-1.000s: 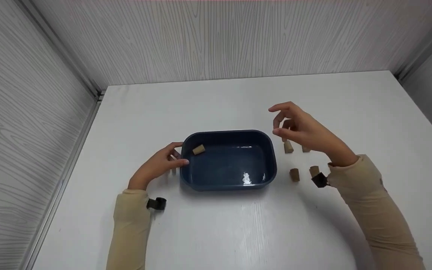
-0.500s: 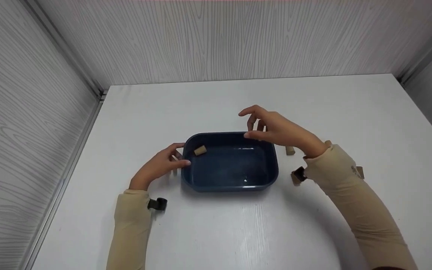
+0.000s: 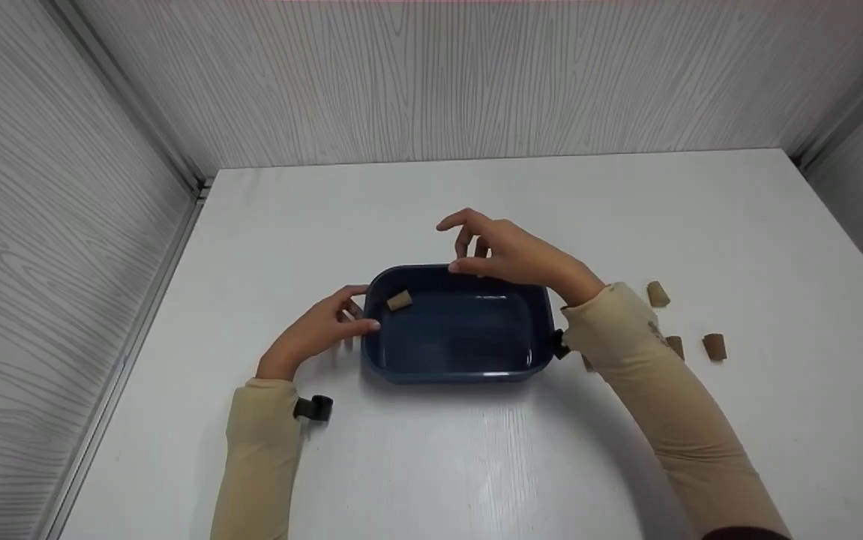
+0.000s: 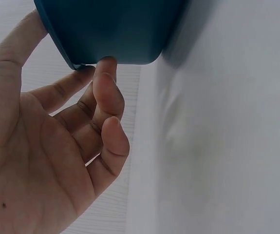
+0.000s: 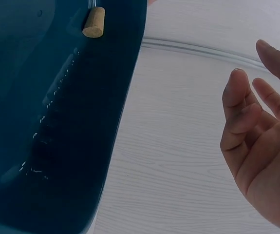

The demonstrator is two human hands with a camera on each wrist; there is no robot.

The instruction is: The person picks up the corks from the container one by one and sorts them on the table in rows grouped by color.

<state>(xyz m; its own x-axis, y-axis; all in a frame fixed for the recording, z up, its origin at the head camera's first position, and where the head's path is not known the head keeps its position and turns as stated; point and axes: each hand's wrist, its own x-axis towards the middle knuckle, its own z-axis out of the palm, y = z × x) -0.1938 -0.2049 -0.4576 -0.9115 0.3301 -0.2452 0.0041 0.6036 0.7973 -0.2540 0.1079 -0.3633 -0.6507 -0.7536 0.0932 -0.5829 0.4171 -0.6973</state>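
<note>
A deep blue rectangular dish (image 3: 468,337) with rounded corners sits mid-table. At its left end my left hand (image 3: 319,330) holds the rim, thumb over the edge and fingers outside; in the left wrist view some fingertips (image 4: 108,92) meet the dish's outer wall. One tapered cork (image 3: 399,301) lies inside the dish near that thumb, also visible in the right wrist view. Above the dish's back rim hovers my right hand (image 3: 513,251), its fingers loosely bent with nothing between them. Its palm (image 5: 276,161) shows bare in the right wrist view.
Right of the dish several corks lie loose on the white table (image 3: 431,465), including a cork (image 3: 657,294) farther back and a darker cork (image 3: 714,346) at the far right. My right sleeve (image 3: 626,337) partly covers others. A wood-grain panel (image 3: 431,82) rises behind the table.
My right hand has moved left, from beside the loose corks to over the dish's back rim. More corks on the right have come into sight. The left hand and dish stay put.
</note>
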